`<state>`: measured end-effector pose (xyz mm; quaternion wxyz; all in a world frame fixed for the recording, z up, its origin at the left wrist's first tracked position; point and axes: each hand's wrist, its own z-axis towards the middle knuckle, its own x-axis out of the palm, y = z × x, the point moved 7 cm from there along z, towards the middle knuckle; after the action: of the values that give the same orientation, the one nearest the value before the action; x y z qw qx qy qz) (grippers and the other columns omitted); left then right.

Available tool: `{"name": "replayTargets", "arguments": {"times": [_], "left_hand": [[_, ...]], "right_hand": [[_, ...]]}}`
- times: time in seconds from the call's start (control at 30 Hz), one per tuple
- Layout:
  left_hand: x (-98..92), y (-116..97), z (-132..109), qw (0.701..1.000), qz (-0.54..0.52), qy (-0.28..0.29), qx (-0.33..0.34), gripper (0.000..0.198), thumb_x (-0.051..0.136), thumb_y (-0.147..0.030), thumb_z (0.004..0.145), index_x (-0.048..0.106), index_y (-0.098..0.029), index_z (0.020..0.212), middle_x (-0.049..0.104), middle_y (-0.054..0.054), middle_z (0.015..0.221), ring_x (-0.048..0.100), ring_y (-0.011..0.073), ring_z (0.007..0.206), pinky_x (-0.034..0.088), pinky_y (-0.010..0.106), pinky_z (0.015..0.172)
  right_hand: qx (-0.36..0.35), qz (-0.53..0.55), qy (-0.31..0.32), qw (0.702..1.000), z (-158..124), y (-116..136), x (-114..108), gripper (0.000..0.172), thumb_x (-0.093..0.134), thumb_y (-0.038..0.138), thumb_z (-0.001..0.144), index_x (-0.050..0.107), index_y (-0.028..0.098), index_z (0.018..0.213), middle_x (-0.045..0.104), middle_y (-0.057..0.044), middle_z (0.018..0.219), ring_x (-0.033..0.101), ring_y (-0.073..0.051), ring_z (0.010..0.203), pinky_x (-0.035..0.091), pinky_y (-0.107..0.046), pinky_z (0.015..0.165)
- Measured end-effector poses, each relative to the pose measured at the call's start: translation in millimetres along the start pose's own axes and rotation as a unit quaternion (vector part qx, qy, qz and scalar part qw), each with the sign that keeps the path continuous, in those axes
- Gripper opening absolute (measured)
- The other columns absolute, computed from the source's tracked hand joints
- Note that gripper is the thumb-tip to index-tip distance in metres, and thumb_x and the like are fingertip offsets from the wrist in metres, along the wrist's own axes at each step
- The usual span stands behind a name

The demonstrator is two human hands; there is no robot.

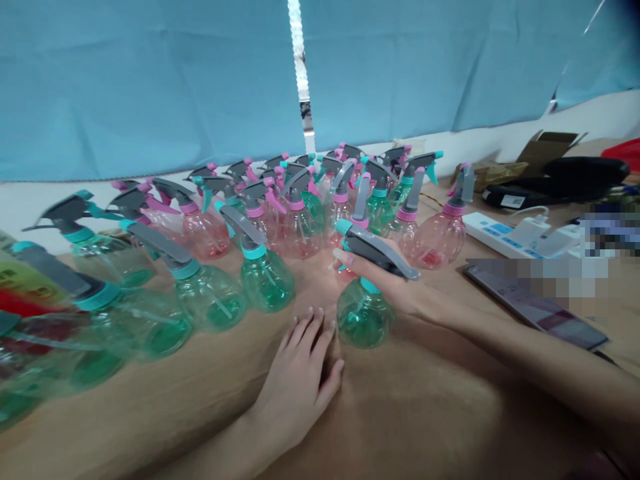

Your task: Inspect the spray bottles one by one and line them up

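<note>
My right hand point(385, 277) is wrapped round the neck of a green spray bottle point(365, 317) with a grey and teal trigger head. That bottle looks upright on the wooden table point(400, 407). Just left of it, my left hand point(305, 363) rests palm down on the tabletop, fingers stretched out and holding nothing. Its fingertips come close to the bottle's base; whether they touch is unclear. Beyond my left hand stands another green spray bottle point(267, 280). Behind my right hand is a pink spray bottle point(440, 237).
Several pink and green spray bottles crowd the back and left, including a clear green one point(213, 297). To the right lie a phone point(535, 307), a white power strip point(493, 230) with plugs, and an open cardboard box point(547, 157). A blue curtain point(200, 80) hangs behind.
</note>
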<state>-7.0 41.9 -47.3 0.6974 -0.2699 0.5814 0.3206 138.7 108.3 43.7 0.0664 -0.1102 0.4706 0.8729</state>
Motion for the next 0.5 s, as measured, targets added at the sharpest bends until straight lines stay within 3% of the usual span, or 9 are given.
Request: {"name": "replayTargets", "arguments": {"times": [0.3, 0.5], "left_hand": [[-0.1, 1.7, 0.2, 1.0, -0.005, -0.006, -0.001, 0.049, 0.047, -0.033, 0.093, 0.045, -0.008, 0.135, 0.043, 0.019, 0.145, 0.039, 0.0327, 0.134, 0.04, 0.054, 0.104], [0.5, 0.7, -0.2, 1.0, 0.005, -0.009, 0.002, 0.049, 0.047, -0.032, 0.092, 0.046, -0.008, 0.134, 0.043, 0.019, 0.145, 0.039, 0.0326, 0.134, 0.042, 0.053, 0.103]], "right_hand": [[-0.009, -0.007, 0.006, 1.0, -3.1, 8.7, -0.7, 0.022, 0.059, 0.041, 0.087, 0.056, 0.025, 0.072, 0.041, 0.003, 0.067, 0.04, -0.014, 0.063, 0.035, -0.027, 0.057], [-0.023, 0.051, 0.042, 0.998, 0.4, 5.4, 8.6, 0.015, 0.06, 0.038, 0.086, 0.061, 0.024, 0.084, 0.052, 0.003, 0.073, 0.047, -0.014, 0.068, 0.039, -0.027, 0.063]]}}
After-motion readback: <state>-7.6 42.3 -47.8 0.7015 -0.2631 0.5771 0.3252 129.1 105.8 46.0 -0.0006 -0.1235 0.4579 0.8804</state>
